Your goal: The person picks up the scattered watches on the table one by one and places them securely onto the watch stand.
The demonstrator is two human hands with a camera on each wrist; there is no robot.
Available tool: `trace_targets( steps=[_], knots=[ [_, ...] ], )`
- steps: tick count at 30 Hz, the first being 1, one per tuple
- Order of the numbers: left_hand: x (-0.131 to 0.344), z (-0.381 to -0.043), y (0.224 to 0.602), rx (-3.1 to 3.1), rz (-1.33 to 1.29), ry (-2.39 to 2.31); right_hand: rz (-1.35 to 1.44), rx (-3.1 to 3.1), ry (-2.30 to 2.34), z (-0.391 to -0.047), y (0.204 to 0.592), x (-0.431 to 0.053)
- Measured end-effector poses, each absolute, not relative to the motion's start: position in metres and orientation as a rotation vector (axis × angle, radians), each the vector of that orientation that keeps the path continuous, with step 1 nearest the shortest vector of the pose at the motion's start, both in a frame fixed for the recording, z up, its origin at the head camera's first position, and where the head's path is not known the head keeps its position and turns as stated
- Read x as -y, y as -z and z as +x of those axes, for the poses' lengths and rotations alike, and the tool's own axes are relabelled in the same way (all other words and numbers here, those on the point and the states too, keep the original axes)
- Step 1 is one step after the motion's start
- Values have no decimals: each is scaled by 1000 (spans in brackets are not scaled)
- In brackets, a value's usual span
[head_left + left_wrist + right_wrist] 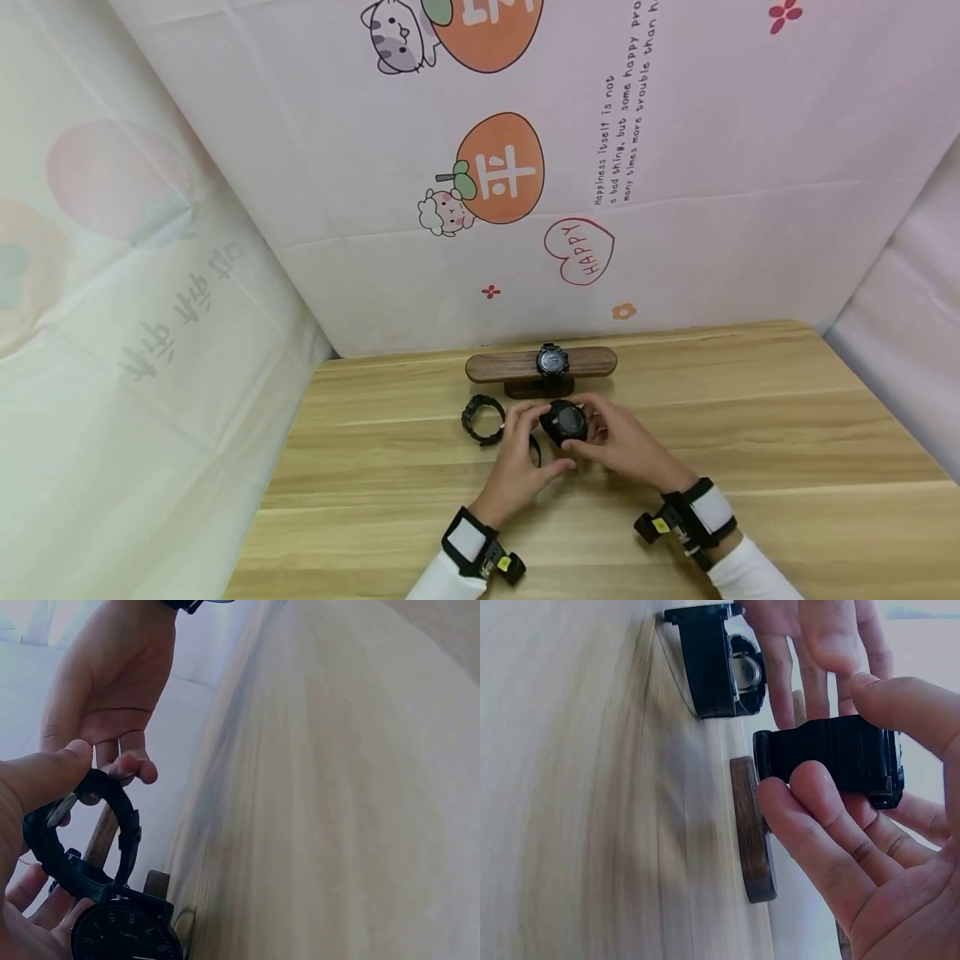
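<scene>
Between both hands is a black wristwatch (567,421), its strap closed in a loop (127,825). My right hand (618,437) grips it, thumb on one side of the strap (825,754) and curled fingers on the other. My left hand (519,467) is at the watch's left side, index fingertip right at its edge and thumb held apart. Partly hidden behind the left hand, a second black watch (535,450) rests on the table. A third black watch (483,419) lies farther left. Behind the hands, another black watch (553,360) is mounted on a wooden watch stand (495,367).
The wood-grain table (750,417) extends to both sides of the hands. A printed white cloth (405,275) hangs along its back edge, and more pale cloth (187,400) encloses the left side. The stand's base (751,832) is close beyond the held watch.
</scene>
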State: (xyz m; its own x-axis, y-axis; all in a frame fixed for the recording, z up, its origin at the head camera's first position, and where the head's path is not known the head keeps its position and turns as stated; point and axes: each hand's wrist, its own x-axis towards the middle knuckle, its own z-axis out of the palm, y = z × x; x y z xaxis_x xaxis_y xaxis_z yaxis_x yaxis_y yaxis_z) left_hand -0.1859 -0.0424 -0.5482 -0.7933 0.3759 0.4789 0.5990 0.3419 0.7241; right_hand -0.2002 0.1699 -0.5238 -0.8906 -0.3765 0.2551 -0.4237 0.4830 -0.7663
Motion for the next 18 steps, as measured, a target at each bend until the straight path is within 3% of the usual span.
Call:
trace_targets(
  steps=[18],
  knots=[
    [47,-192,552,2325,-895,1464,813,2583,-1564,-198,526,-169]
  ],
)
